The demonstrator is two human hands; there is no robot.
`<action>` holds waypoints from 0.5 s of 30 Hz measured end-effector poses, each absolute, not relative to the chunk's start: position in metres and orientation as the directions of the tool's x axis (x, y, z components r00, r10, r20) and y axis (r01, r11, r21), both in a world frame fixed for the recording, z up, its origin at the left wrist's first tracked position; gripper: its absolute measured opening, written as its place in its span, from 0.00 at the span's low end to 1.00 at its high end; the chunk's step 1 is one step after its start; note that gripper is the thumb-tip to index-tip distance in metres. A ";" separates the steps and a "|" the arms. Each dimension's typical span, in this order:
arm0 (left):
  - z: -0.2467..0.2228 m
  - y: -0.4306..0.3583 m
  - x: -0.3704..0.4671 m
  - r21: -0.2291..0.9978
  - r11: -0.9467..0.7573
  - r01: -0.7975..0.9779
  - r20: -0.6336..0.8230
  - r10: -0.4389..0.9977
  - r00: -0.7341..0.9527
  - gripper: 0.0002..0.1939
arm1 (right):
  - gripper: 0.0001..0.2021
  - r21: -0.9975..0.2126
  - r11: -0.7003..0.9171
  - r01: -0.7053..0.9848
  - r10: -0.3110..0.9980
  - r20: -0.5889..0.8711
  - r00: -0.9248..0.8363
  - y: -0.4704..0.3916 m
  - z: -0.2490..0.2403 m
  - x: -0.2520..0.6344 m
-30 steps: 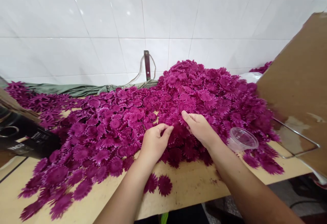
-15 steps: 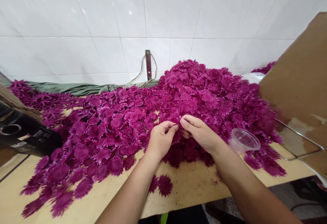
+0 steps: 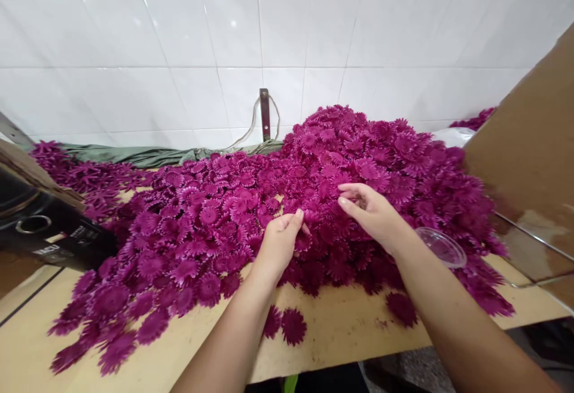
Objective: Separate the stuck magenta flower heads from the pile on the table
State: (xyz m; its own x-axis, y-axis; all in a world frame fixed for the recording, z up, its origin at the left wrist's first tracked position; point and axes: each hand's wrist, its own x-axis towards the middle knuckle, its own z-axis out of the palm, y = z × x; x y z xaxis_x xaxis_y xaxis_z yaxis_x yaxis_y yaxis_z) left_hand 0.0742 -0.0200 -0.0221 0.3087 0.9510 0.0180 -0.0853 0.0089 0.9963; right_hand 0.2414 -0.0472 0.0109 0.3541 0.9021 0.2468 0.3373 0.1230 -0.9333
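A big heap of magenta artificial flower heads (image 3: 210, 213) with fringed petals spreads over the tabletop. Near the middle, my left hand (image 3: 281, 240) is closed, thumb pressed against the fingers, and a magenta flower head (image 3: 304, 241) shows at its fingertips. My right hand (image 3: 370, 210) hovers to the right of it, above the taller part of the heap, with thumb and forefinger apart; nothing can be made out between them. Below the hands, a loose flower head (image 3: 293, 326) lies on bare board, and another (image 3: 402, 308) rests beside my right forearm.
A clear plastic tub (image 3: 443, 248) sits among flowers, partly behind my right forearm. On the left stands a black printed box (image 3: 58, 231); on the right, a large cardboard sheet (image 3: 529, 160) and a metal wire frame (image 3: 533, 237). Green cloth (image 3: 130, 157) lies along the tiled wall.
The hands have parted: my right hand has moved up and right, and its fingers have opened. My left hand stays near its place, still closed. The view has shifted slightly.
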 end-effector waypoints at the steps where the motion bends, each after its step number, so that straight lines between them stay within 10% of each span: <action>1: -0.022 -0.021 0.075 0.996 0.006 -0.085 0.023 0.944 0.328 0.22 | 0.17 -0.914 0.137 0.381 0.906 0.271 0.324 -0.047 0.012 0.238; 7: -0.022 -0.025 0.074 0.993 -0.036 -0.111 0.076 0.922 0.380 0.20 | 0.12 -0.955 0.072 0.287 0.997 0.067 -0.028 -0.049 0.011 0.213; 15: -0.019 -0.029 0.068 0.997 -0.057 -0.058 0.076 0.904 0.422 0.17 | 0.11 -0.977 0.022 0.213 0.999 0.014 -0.040 -0.050 0.011 0.214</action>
